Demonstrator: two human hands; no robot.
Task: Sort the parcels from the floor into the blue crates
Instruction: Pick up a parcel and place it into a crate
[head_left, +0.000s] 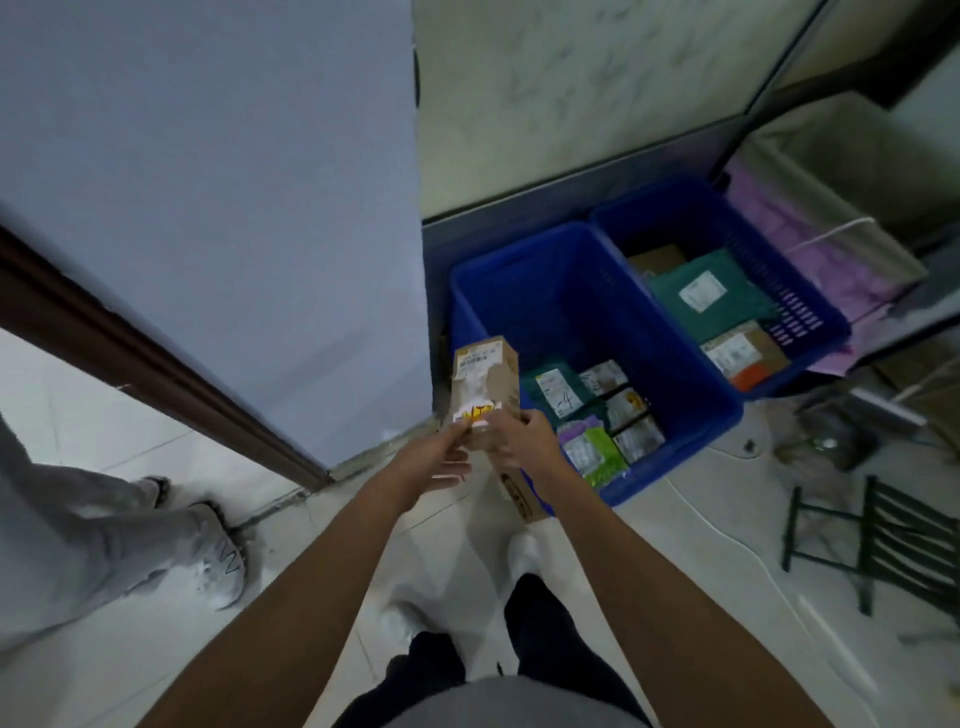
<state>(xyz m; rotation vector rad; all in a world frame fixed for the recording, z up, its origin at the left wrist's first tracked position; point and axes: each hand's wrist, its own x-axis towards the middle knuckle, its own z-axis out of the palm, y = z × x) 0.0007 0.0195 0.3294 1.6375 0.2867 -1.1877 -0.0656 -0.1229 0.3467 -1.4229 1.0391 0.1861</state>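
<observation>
Centre frame: long brown cardboard parcel box (485, 374) held in both hands. My left hand (443, 453) pinched its labelled face and my right hand (515, 442) curled round its side, just left of the nearer blue plastic crate (571, 301).

Pale tiled floor (78, 395), grey-blue door (208, 182), marbled wall (571, 104) behind, black metal rack (893, 551) lying at right.

Parcel sorting room, indoor. Pale tiled floor (701, 545); marbled wall (571, 104) over dark skirting (519, 223); grey door (208, 182) in brown frame (156, 364). At the wall's foot, side by side: near blue crate (545, 312) with small labelled packets (636, 439), far blue crate (701, 218) with green mailer (701, 296) and labelled cardboard box (748, 353).
</observation>
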